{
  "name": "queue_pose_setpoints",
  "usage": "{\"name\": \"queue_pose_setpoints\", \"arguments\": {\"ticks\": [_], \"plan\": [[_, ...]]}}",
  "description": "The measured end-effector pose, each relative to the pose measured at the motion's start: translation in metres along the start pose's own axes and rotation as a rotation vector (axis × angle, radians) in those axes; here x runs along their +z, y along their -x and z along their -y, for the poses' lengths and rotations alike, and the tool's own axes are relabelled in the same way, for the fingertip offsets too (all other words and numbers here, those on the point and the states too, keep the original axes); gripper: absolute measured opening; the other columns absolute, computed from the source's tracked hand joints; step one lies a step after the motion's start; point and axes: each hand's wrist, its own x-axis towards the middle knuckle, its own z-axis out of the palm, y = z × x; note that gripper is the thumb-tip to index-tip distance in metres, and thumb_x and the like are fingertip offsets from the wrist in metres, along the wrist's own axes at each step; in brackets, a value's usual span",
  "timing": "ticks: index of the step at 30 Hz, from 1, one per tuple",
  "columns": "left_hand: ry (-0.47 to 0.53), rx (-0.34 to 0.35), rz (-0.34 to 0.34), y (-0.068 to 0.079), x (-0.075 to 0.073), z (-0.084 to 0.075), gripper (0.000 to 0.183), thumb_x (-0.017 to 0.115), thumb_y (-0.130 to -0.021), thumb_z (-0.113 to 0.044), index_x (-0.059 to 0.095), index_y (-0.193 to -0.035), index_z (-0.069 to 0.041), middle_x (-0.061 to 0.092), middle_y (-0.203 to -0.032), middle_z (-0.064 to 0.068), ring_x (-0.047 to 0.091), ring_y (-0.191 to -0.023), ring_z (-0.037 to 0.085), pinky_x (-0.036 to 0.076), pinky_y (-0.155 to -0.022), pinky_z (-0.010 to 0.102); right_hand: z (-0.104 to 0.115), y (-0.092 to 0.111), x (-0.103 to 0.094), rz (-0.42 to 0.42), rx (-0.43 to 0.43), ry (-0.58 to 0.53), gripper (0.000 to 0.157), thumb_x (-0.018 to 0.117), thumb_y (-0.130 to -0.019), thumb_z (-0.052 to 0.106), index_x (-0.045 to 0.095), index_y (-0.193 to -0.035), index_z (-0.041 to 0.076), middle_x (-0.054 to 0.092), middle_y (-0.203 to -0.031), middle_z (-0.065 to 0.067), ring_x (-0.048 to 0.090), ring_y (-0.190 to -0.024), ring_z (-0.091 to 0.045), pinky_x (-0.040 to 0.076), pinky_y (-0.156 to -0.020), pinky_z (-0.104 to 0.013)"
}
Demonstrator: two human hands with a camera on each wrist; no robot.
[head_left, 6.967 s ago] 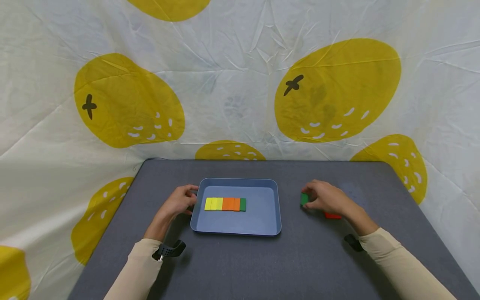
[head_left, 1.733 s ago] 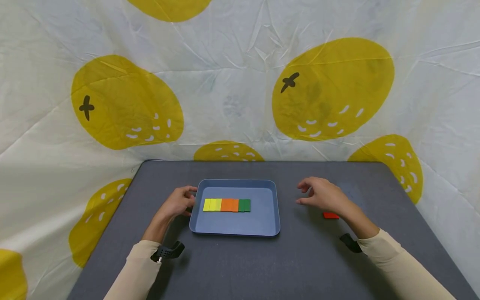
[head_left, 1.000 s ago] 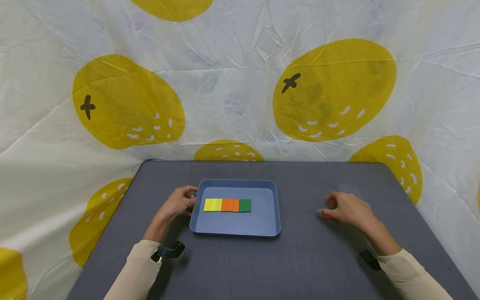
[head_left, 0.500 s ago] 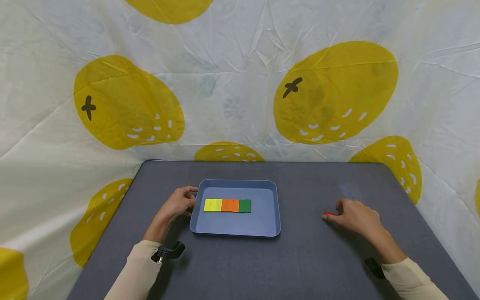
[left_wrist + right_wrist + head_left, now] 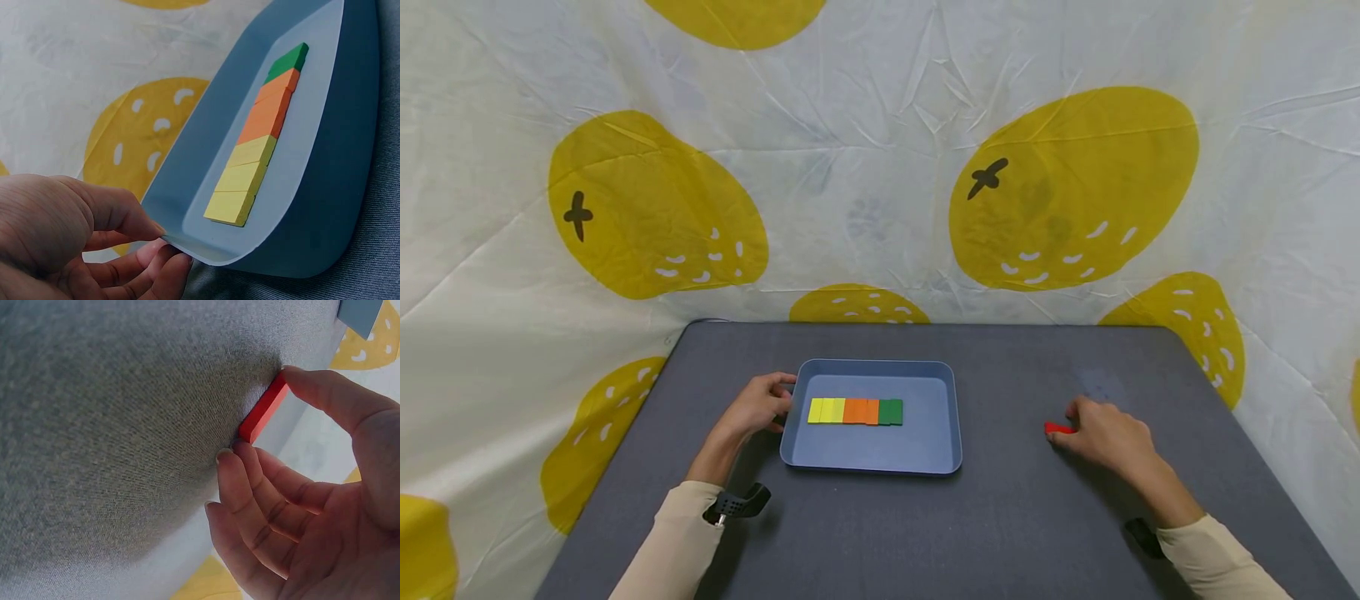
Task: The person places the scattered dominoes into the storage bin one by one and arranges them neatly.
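A shallow blue-grey tray [image 5: 921, 446] lies on the table, holding one row of flat rectangular blocks: yellow [image 5: 826, 410] at the left, then orange [image 5: 861, 411], then green [image 5: 891, 412]. My left hand [image 5: 756, 407] pinches the tray's left rim between thumb and fingers, as the left wrist view shows. Right of the tray, my right hand [image 5: 1112, 435] holds a red block [image 5: 265, 407] by its ends between thumb and fingertips, low at the table surface. The fingers partly cover the block in the head view.
The dark grey table [image 5: 880, 533] ends at a white cloth backdrop [image 5: 865, 192] printed with large yellow fruit. Bare tabletop lies between the tray and my right hand. A black strap [image 5: 741, 502] is on the left wrist.
The green block earlier in my right hand is now in the row on the tray. My right hand has moved right and taken hold of the red block. The left hand stays put.
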Motion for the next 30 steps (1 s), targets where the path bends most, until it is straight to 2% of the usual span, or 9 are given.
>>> {"name": "queue_pose_setpoints", "arguments": {"ticks": [6, 9, 14, 17, 20, 24, 30], "plan": [[-0.004, 0.000, 0.001, -0.001, 0.000, 0.000, 0.049, 0.055, -0.096, 0.001, 0.051, -0.145, -0.002, 0.058, -0.100, 0.015, 0.058, -0.083, 0.026, 0.057, -0.065, 0.039, 0.002, -0.003, 0.006, -0.048, -0.029, -0.004, 0.069, 0.076, -0.080, 0.060, 0.067, -0.112, -0.001, 0.070, -0.105, -0.025, 0.066, -0.080, -0.036, 0.049, -0.058, -0.054], [-0.005, -0.002, 0.003, -0.002, 0.000, 0.000, 0.050, 0.055, -0.095, 0.001, 0.051, -0.145, -0.002, 0.058, -0.101, 0.015, 0.059, -0.083, 0.027, 0.057, -0.065, 0.039, 0.004, -0.004, 0.008, -0.087, -0.053, -0.008, 0.065, 0.078, -0.080, 0.056, 0.068, -0.111, 0.000, 0.070, -0.105, -0.023, 0.067, -0.082, -0.036, 0.050, -0.060, -0.055], [-0.010, -0.006, 0.004, -0.002, 0.000, 0.000, 0.050, 0.055, -0.095, 0.001, 0.051, -0.145, -0.002, 0.058, -0.101, 0.015, 0.059, -0.083, 0.027, 0.057, -0.066, 0.039, 0.008, -0.008, 0.011, -0.130, -0.138, -0.035, 0.051, 0.083, -0.078, 0.040, 0.069, -0.109, 0.002, 0.069, -0.103, -0.014, 0.065, -0.086, -0.031, 0.051, -0.066, -0.054], [-0.007, -0.005, 0.008, -0.002, 0.000, 0.000, 0.050, 0.055, -0.095, 0.001, 0.051, -0.145, -0.002, 0.059, -0.101, 0.015, 0.059, -0.083, 0.026, 0.057, -0.065, 0.039, 0.009, -0.008, 0.010, -0.120, -0.174, -0.056, 0.049, 0.085, -0.078, 0.037, 0.069, -0.109, 0.002, 0.067, -0.103, -0.012, 0.064, -0.086, -0.028, 0.052, -0.068, -0.051], [0.001, -0.007, 0.012, -0.001, -0.001, 0.000, 0.051, 0.055, -0.095, 0.000, 0.051, -0.145, -0.002, 0.059, -0.103, 0.015, 0.059, -0.083, 0.026, 0.056, -0.065, 0.039, 0.008, -0.007, 0.008, -0.097, -0.166, -0.057, 0.048, 0.085, -0.078, 0.039, 0.069, -0.105, 0.003, 0.066, -0.102, -0.011, 0.062, -0.083, -0.025, 0.050, -0.065, -0.048], [0.004, -0.007, 0.015, -0.001, -0.001, -0.001, 0.051, 0.055, -0.094, -0.001, 0.051, -0.145, -0.002, 0.059, -0.104, 0.016, 0.059, -0.083, 0.026, 0.056, -0.065, 0.038, 0.008, -0.007, 0.008, -0.084, -0.167, -0.056, 0.038, 0.085, -0.079, 0.036, 0.071, -0.098, 0.006, 0.065, -0.100, -0.010, 0.060, -0.080, -0.021, 0.050, -0.064, -0.044], [0.004, -0.009, 0.011, 0.000, 0.000, -0.002, 0.051, 0.055, -0.094, 0.000, 0.051, -0.145, -0.002, 0.059, -0.103, 0.015, 0.058, -0.083, 0.026, 0.056, -0.064, 0.038, 0.011, -0.009, 0.008, -0.082, -0.241, -0.072, 0.034, 0.086, -0.078, 0.032, 0.071, -0.096, 0.008, 0.065, -0.101, -0.009, 0.062, -0.084, -0.022, 0.052, -0.067, -0.044]]}}
